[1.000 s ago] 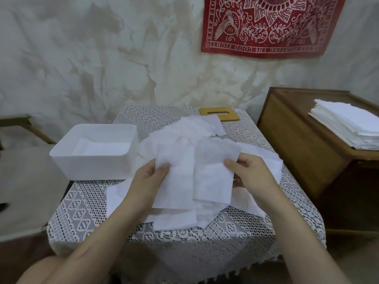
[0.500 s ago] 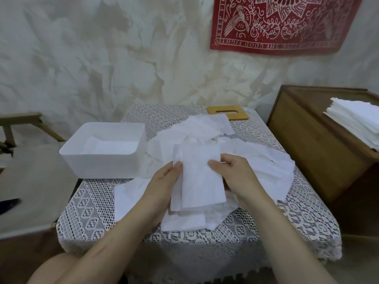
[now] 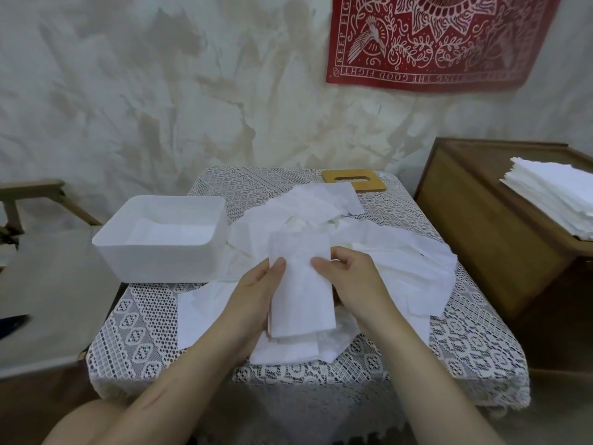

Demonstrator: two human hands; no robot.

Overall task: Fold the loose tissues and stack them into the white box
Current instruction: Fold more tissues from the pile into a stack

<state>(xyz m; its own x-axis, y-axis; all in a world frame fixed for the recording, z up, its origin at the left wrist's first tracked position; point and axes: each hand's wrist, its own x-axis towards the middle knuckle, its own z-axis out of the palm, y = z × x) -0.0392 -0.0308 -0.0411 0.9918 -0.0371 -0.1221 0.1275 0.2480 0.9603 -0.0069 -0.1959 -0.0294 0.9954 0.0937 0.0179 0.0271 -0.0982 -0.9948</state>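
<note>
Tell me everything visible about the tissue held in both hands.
The folded tissue is white, thin, soft-looking paper, doubled into a tall narrow rectangle with layered lower edges. It is held over the loose tissues; the left hand pinches its left edge, the right hand its right edge, thumbs on its front.

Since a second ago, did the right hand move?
Yes. The right hand has come left, closer to the white box, folding the tissue narrower toward the left hand.
</note>
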